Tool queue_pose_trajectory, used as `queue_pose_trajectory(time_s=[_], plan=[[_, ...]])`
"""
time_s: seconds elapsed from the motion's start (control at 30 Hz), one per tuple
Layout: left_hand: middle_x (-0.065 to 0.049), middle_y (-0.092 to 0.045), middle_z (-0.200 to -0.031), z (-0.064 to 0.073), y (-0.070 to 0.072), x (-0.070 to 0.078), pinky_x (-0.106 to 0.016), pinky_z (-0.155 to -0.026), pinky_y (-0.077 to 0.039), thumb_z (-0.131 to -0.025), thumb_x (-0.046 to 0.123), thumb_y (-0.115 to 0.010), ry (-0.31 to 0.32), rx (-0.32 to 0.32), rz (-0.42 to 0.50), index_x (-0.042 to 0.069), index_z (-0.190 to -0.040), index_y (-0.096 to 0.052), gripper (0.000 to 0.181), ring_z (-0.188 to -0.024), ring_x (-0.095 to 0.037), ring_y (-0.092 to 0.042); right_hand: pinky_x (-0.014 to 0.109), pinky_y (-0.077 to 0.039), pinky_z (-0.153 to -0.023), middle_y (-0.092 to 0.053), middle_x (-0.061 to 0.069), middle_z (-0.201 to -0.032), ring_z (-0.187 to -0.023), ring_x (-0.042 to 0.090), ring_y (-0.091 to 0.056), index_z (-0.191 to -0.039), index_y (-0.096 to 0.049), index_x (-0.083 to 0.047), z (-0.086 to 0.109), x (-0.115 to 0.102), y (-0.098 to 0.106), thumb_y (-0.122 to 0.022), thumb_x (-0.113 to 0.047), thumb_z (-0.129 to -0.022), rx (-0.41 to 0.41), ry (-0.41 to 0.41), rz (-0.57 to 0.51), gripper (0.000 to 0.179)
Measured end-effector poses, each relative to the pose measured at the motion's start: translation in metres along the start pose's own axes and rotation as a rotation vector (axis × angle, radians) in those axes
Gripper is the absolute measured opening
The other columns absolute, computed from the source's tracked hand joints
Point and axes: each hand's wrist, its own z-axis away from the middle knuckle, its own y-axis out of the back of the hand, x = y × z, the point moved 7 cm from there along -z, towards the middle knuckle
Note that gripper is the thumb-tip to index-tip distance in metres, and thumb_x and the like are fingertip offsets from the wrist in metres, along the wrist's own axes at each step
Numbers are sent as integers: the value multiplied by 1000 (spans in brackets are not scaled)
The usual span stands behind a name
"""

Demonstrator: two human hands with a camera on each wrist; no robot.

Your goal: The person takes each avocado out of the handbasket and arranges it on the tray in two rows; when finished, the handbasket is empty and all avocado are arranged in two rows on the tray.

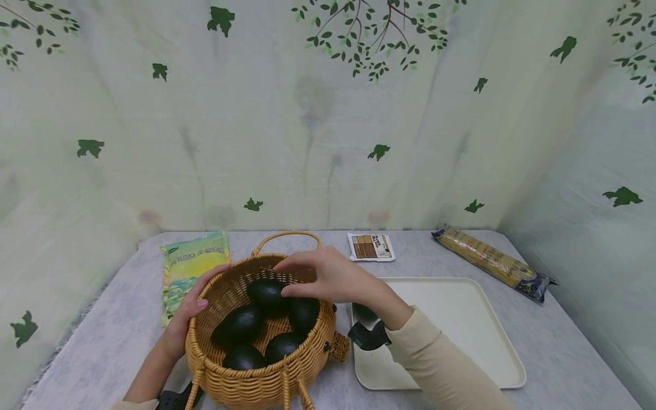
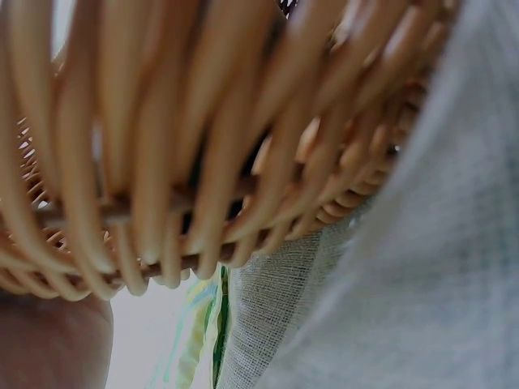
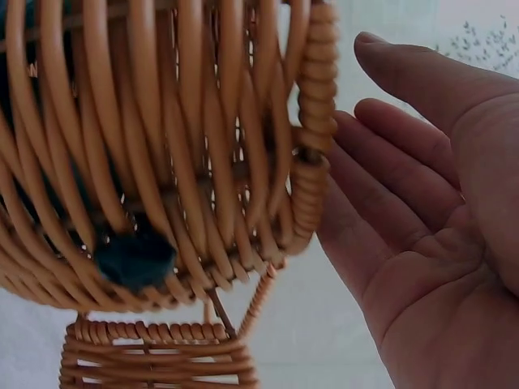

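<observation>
A wicker basket [image 1: 261,380] with a looped handle holds several dark avocados [image 1: 240,326]. My left hand [image 1: 187,316] holds the basket at its left rim; in the left wrist view the woven wicker [image 2: 219,138] fills the upper part and hides most of that hand. Over the basket's right rim reaches my right hand [image 1: 325,276], its thumb near the rearmost avocado [image 1: 267,293]. In the right wrist view this hand [image 3: 430,211] has nothing in its palm, and its fingers extend beside the basket's rim [image 3: 316,89].
Right of the basket lies a cream tray [image 1: 451,336], with a dark rounded thing [image 1: 363,312] on it, partly hidden by the right wrist. A green-yellow bag [image 1: 192,262] lies at back left, a small brown-white packet [image 1: 371,247] at the back, a long noodle-like package [image 1: 489,259] at back right.
</observation>
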Motion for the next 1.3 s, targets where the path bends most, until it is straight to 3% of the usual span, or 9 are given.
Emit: queue_pose_trajectory(time_s=[0.33, 0.6, 0.93, 1.3], plan=[[1, -37, -158, -1, -3, 4, -27, -105, -46, -101, 16, -23, 8, 11, -21, 2, -161, -25, 62, -138, -14, -45, 19, -51, -94, -72, -3, -128, -109, 8, -68, -132, -69, -15, -8, -8, -13, -75, -27, -95, -96, 14, 25, 40], [0, -37, -158, -3, -4, 7, -25, -104, -46, -100, 15, -22, -21, 7, -20, 7, -161, -28, 62, -138, -15, -45, 18, -49, -95, -71, 0, -130, -114, 16, -68, -134, -68, -15, -19, -9, -16, -74, -29, -96, -144, 11, 25, 41], [-1, -39, -157, -2, -2, 3, -25, -102, -47, -100, 15, -22, -4, 28, -17, 7, -161, -29, 62, -137, -14, -46, 15, -48, -95, -71, -2, -128, -114, 4, -66, -131, -70, -15, -40, -8, -17, -75, -29, -95, -249, 23, 29, 39], [-2, -36, -158, -1, -5, 6, -26, -105, -46, -101, 11, -18, -19, -19, 30, 7, -162, -24, 62, -138, -15, -45, 16, -49, -97, -70, 5, -130, -119, 9, -66, -133, -67, -7, -55, -14, -19, -76, -21, -94, -369, -11, -46, 42]])
